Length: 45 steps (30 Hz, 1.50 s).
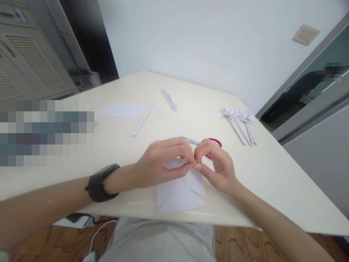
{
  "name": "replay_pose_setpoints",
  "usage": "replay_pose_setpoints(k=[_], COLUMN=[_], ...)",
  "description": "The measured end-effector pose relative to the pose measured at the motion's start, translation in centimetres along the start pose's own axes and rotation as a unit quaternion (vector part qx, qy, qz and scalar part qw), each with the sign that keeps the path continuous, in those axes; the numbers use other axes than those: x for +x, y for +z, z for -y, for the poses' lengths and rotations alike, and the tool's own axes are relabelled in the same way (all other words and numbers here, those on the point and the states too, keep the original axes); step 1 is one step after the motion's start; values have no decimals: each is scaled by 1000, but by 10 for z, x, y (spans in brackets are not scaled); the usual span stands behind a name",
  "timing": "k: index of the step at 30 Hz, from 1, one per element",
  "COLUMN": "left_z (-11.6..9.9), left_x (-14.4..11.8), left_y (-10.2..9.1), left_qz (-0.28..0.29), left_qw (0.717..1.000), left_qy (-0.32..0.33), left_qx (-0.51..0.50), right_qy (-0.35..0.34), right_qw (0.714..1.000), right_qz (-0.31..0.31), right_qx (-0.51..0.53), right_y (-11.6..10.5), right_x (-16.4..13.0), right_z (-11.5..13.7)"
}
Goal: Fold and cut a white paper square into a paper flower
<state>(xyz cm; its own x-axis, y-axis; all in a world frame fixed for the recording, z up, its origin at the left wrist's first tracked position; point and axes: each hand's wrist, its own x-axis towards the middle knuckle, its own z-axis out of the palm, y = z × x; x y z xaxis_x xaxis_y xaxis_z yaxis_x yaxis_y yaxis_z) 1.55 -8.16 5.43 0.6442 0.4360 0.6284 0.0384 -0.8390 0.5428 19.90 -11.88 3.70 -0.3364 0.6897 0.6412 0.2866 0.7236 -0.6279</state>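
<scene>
Fingertips meeting at frame centre: left hand (160, 162) and right hand (215, 165) both pinching the top corner of a folded white paper sheet (178, 193), lying low centre on the cream table (272, 174) near its front edge. Black wrist band (102, 182) sitting on the left forearm. Red-handled scissors (209, 142) resting just behind the right hand. Rolled white paper sticks (241, 125) lying upper right, another white paper sheet (122, 109) lying upper left.

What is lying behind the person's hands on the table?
Scissors with red handles lie just behind the right hand, metal blades poking toward the left hand. Most of the handles are hidden by the right hand's fingers.
</scene>
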Motion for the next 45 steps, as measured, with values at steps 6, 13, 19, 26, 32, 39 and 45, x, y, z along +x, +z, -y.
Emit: replay_pose_setpoints(k=[6, 13, 19, 26, 32, 39, 45], left_z=[1, 8, 16, 17, 18, 18, 16], left_x=[6, 11, 12, 8, 8, 7, 4], left_y=[-7, -10, -9, -6, -5, -1, 4], left_qz=[40, 107, 140, 100, 90, 84, 42], left_qw=[994, 959, 930, 930, 932, 920, 950], left_qy=[-80, -173, -227, -244, -242, -261, -212], left_qx=[-61, -198, -253, -255, -256, -280, -226], right_qy=[-46, -79, -61, -63, -144, -193, -171], right_qw=[996, 992, 990, 988, 967, 932, 943], right_qz=[-21, 34, 91, 82, 58, 54, 30], right_qx=[-67, -98, -94, -117, -204, -303, -284], right_y=[-8, -15, -17, -17, -17, -15, -11], right_x=[3, 5, 8, 9, 3, 0, 1], right_z=[0, 1, -2, 1, -8, -12, -11])
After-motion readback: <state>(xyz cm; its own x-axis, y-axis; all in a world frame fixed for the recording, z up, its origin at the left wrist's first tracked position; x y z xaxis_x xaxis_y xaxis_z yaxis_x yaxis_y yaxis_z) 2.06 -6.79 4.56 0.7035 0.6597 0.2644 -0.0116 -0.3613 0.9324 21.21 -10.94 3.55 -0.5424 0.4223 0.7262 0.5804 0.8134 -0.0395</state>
